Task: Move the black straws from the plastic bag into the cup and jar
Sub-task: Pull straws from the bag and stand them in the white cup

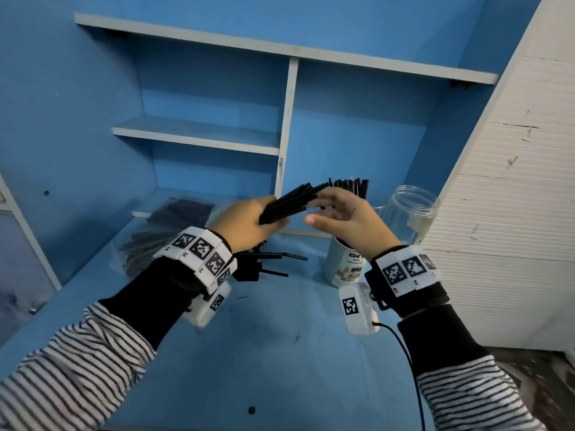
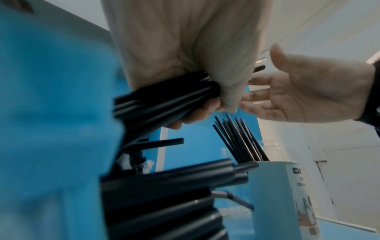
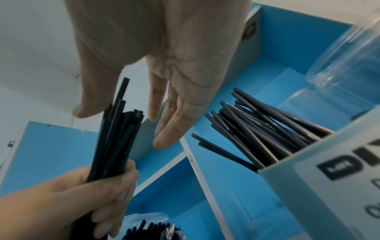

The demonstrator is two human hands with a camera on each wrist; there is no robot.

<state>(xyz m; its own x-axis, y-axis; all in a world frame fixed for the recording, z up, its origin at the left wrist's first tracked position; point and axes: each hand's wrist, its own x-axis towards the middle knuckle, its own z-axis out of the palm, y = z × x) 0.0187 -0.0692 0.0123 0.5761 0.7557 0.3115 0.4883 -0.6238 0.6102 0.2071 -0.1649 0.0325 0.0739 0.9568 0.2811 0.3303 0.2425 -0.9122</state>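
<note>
My left hand (image 1: pixel 249 217) grips a bundle of black straws (image 1: pixel 287 200) above the blue desk, tips pointing up and right. My right hand (image 1: pixel 325 209) is open beside the tips, fingers straight, touching or nearly touching them. Below the right hand stands the white cup (image 1: pixel 343 265), with several black straws (image 1: pixel 350 185) upright in it. The clear jar (image 1: pixel 409 213) stands just right of the cup. In the right wrist view the open right hand (image 3: pixel 164 104) hovers by the bundle (image 3: pixel 115 138). The plastic bag (image 1: pixel 165 234) of straws lies at the left.
A few loose black straws (image 1: pixel 273 264) lie on the desk (image 1: pixel 264 353) under my left wrist. White shelves (image 1: pixel 199 135) and a divider (image 1: pixel 287 126) stand behind. A white ribbed panel (image 1: pixel 504 181) closes off the right side.
</note>
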